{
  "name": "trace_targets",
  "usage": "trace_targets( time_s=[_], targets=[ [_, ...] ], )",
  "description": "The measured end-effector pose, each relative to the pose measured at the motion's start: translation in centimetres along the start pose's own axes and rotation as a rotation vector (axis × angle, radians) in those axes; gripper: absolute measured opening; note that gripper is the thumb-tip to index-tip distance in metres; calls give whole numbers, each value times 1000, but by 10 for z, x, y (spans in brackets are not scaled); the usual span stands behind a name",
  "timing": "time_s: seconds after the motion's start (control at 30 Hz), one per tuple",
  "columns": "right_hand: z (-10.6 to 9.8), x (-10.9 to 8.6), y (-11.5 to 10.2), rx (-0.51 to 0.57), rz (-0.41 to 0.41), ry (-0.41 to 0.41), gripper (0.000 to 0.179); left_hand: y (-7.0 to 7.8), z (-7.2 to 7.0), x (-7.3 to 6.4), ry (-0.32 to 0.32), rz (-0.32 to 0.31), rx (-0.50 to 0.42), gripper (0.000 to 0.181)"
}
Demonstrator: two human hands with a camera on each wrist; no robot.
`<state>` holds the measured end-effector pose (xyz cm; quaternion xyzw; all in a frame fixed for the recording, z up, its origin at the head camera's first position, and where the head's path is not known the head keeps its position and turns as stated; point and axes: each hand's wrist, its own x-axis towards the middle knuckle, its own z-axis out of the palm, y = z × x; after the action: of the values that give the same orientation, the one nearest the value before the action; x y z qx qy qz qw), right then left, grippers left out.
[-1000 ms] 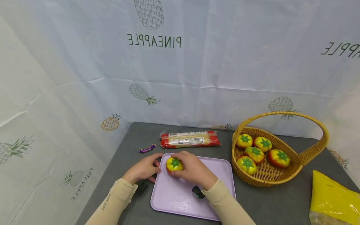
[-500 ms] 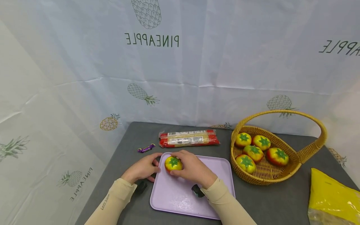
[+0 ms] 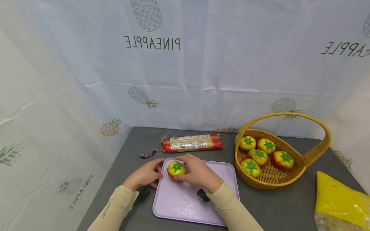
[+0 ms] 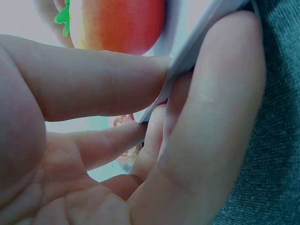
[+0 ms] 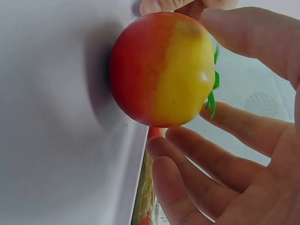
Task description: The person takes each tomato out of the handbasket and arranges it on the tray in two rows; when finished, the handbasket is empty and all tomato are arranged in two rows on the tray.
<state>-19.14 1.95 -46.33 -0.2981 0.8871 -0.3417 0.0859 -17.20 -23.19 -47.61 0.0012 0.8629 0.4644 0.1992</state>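
Observation:
A red-and-yellow tomato (image 3: pixel 173 171) with a green leafy top rests at the far left corner of the lilac tray (image 3: pixel 185 202). Over it, my right hand (image 3: pixel 199 171) holds the tomato from the right, thumb on the near side and fingers on the far side. The right wrist view shows the tomato (image 5: pixel 159 70) between thumb and fingers, its base against the tray. At the tray's left edge, my left hand (image 3: pixel 143 174) grips the rim. In the left wrist view, the thumb is inside the rim (image 4: pixel 187 51) and the other fingers lie outside or under it.
A wicker basket (image 3: pixel 267 185) with a tall handle holds several similar tomatoes (image 3: pixel 282 159) on the right. Behind the tray lies a red-and-clear pasta packet (image 3: pixel 192 143), with a purple-wrapped candy (image 3: pixel 148 153) to its left. A yellow bag (image 3: pixel 338 199) is at the right edge.
The head view has shifted slightly, so everything sits a little further left in it. Both hands, the tomato and the tray keep the same places relative to one another.

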Motion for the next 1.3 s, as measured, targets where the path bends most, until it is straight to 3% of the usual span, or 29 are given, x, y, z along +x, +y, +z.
trace_targets(
  time_s=[0.37,0.57,0.7,0.9,1.03,1.13,1.3],
  targets=[
    [-12,-10,-3,-23,26,-2,70,1,1,0,-6,-14,-13,67],
    [-41,-40,-3,-53,13,73,66,1,-1,0,-14,-28,-2,70],
    [-68,-68,4,-108,51,137,63,1,-3,-1,-6,-34,6,70],
    [-117,-118,37,-224,98,260,59,-1,-4,-2,-2,-47,15,70],
    [-151,-150,70,-287,192,318,60,0,-4,-2,-6,-62,11,70],
    [-172,-171,95,-318,282,326,63,2,-4,-1,-10,-63,11,70],
    [-193,-194,125,-348,354,326,67,4,0,2,-29,-43,6,70]
  ],
)
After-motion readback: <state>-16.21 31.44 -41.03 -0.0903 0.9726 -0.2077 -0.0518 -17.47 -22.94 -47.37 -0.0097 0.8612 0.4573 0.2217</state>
